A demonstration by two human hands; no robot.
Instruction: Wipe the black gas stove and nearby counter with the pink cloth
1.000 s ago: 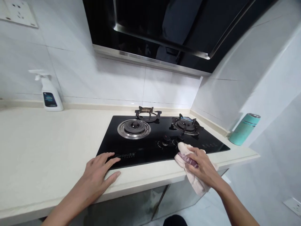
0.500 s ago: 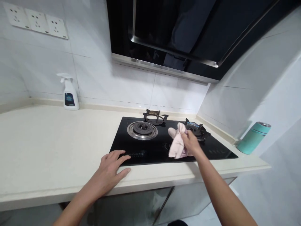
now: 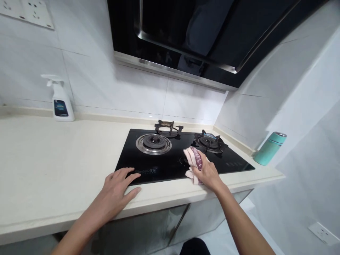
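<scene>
My right hand point(image 3: 207, 173) grips a crumpled pink cloth point(image 3: 193, 163) and presses it on the black glass gas hob point(image 3: 162, 165), just right of centre near the front. The cloth partly hides the control knobs. Behind it stand a steel-ringed left burner point(image 3: 153, 143) and a right burner point(image 3: 209, 142) under a cast-iron pan support. My left hand point(image 3: 117, 187) lies open with fingers apart, holding nothing. Its fingertips touch the hob's front left corner, and its palm rests over the stone countertop's front edge.
A white spray bottle point(image 3: 61, 102) stands against the tiled wall on the cream countertop point(image 3: 53, 163). A teal flask point(image 3: 269, 148) lies tilted at the right corner. A black range hood point(image 3: 172, 35) hangs above the hob. Wall sockets point(image 3: 26, 10) sit upper left.
My right hand has come back toward the hob's front from beside the right burner, with the cloth bunched in it. My left hand has stayed in place; the view has shifted slightly.
</scene>
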